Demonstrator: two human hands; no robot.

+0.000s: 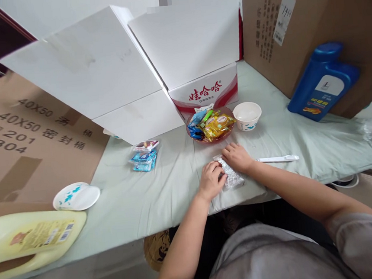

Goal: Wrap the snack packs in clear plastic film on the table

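Bending over a bubble-wrap packet (235, 178), the fingers of the left hand (213, 178) lie curled along its left side, while the right hand (237, 156) rests on its far end, palm down and fingers bent. Whether either hand grips the wrap or only presses on it, I cannot tell. The packet lies flat near the front edge of a table under a pale green cloth (170, 188). A slim white tool (282, 159) lies just right of the right wrist. Beyond the hands, a reddish see-through bowl (214, 140) holds yellow, blue and green snack sachets (219, 125), beside a white paper bowl (247, 126). To the left sits a small pile of blue packets (145, 159).
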